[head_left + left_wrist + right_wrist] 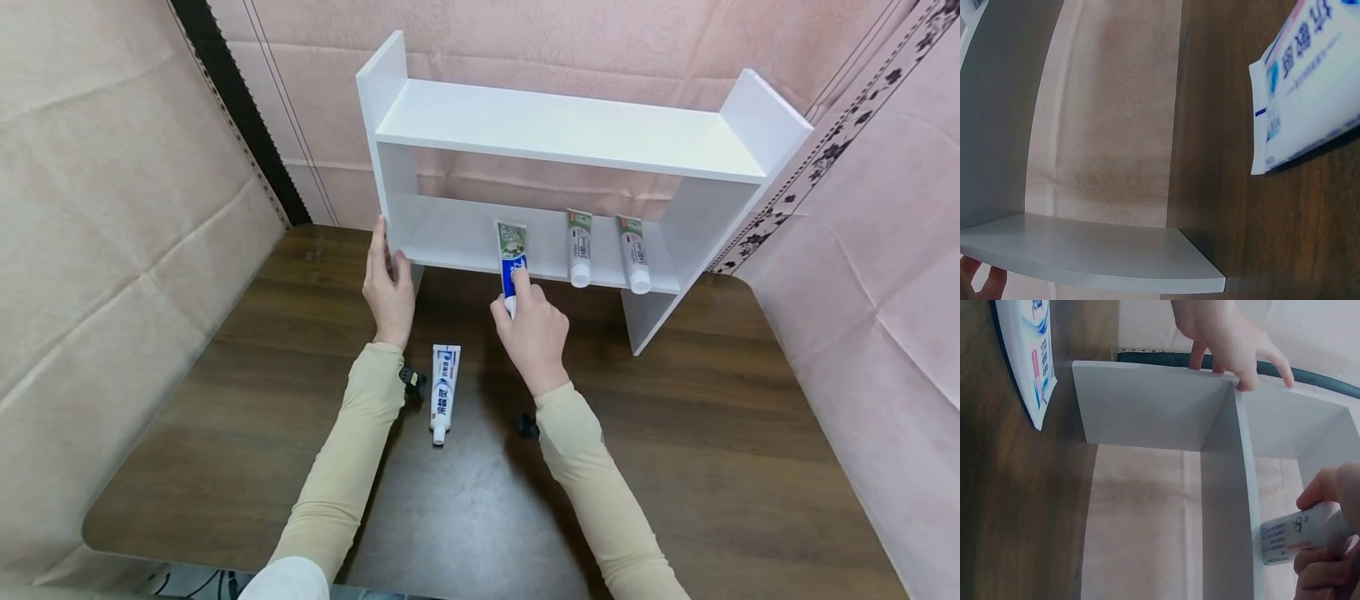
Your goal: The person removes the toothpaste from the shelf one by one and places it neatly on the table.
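Between thumb and fingers, my right hand [536, 337] holds a green-and-blue toothpaste tube [512, 242] near its white cap end. The tube's flat end lies over the lower board of a white two-tier shelf [570, 125], cap toward me. In the right wrist view the tube [1282, 540] is partly covered by the fingers. My left hand [390, 296] grips the shelf's left side, fingers along the outer panel and thumb near the front edge. Two white-and-green toothpaste tubes [580, 246] lie to the right on the same board, their caps past its front edge.
A white-and-blue toothpaste tube [444, 383] lies on the brown wooden table [712, 433] between my forearms, cap toward me. Pale pink cloth [562, 42] hangs behind the shelf and along both sides. Cables [206, 583] show below the table's front left edge.
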`<state>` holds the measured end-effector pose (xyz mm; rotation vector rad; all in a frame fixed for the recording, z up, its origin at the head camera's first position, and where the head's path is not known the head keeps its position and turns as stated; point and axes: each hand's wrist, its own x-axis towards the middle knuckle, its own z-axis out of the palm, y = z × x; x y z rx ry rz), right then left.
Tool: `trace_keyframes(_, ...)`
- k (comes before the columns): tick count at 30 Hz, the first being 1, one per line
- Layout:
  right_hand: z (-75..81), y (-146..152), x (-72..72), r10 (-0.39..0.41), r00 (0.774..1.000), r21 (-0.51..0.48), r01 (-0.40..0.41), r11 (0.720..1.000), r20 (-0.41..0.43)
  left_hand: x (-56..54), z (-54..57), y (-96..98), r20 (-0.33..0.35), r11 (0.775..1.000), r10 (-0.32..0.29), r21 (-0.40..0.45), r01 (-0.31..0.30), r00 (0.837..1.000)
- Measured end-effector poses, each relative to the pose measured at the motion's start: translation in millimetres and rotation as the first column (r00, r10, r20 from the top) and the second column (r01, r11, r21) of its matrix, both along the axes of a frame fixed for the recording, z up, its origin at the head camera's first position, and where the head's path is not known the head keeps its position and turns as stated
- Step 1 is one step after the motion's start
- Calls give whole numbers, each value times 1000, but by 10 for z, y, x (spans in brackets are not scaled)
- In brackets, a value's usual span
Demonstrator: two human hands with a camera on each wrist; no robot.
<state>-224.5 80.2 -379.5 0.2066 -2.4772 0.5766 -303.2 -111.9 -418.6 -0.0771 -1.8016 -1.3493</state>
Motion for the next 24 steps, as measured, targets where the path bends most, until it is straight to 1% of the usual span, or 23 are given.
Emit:
trace_keyframes(5, -4, -2, 115, 0, 1000, 24, 0, 1000, -5, -5, -3, -3, 3, 1000, 6, -2, -6, 1000)
trace_keyframes(10, -11, 4, 220, 4, 1000, 32, -5, 999, 17, -3, -1, -6, -3, 1000, 8, -5, -9, 1000)
trace_keyframes(18, -32, -1, 328, 16, 1000, 39, -17, 999, 15, 2, -3, -23, -11, 1000, 15, -2, -15, 1000)
trace_keyframes(20, -26, 14, 364, 23, 999, 33, -24, 999, 27, 6, -3, -22, -9, 1000, 17, -4, -17, 1000)
trace_keyframes(24, 9, 81, 470, 36, 998, -22, -35, 999, 50, 4, 3, -19, -1, 1000, 16, -13, -16, 1000)
